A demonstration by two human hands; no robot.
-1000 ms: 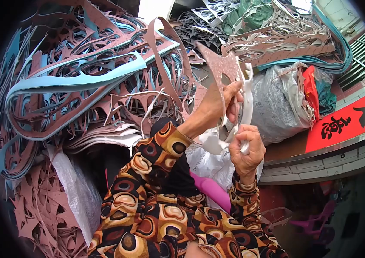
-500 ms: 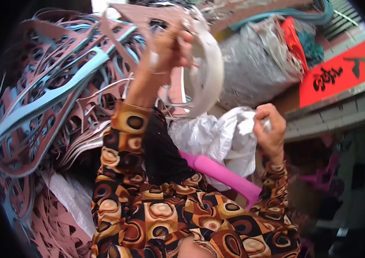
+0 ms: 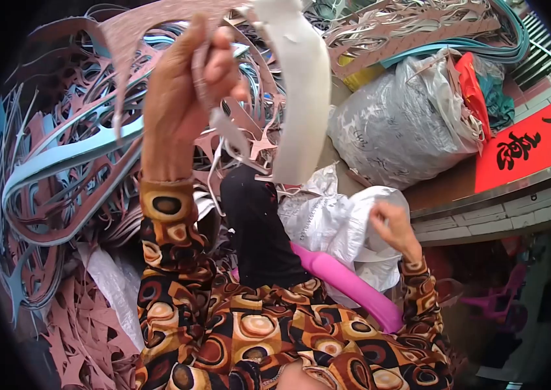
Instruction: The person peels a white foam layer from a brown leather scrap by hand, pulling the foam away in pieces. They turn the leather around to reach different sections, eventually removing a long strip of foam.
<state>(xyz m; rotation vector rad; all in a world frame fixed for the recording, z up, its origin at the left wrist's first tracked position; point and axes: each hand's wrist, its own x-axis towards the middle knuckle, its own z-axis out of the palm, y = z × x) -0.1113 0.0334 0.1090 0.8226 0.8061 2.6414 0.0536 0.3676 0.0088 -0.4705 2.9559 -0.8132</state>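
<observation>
My left hand (image 3: 181, 97) is raised high at the upper left, closed on a cut-out scrap sheet: a pink speckled piece (image 3: 152, 19) with a broad white strip (image 3: 298, 97) hanging down from it. Lower right, my right hand (image 3: 389, 227) grips the edge of a white woven sack (image 3: 327, 221) that lies crumpled in front of me. Both arms wear a brown and orange patterned sleeve (image 3: 165, 260).
A big tangle of pink and blue cut-out offcuts (image 3: 61, 169) fills the left. A stuffed grey plastic bag (image 3: 399, 130) sits at the right by a red banner (image 3: 529, 146) and a tiled ledge (image 3: 496, 221). A magenta plastic piece (image 3: 347, 279) lies by my lap.
My left hand has lifted the scrap sheet up and to the left. My right hand let go of the sheet, dropped lower and took hold of the white sack.
</observation>
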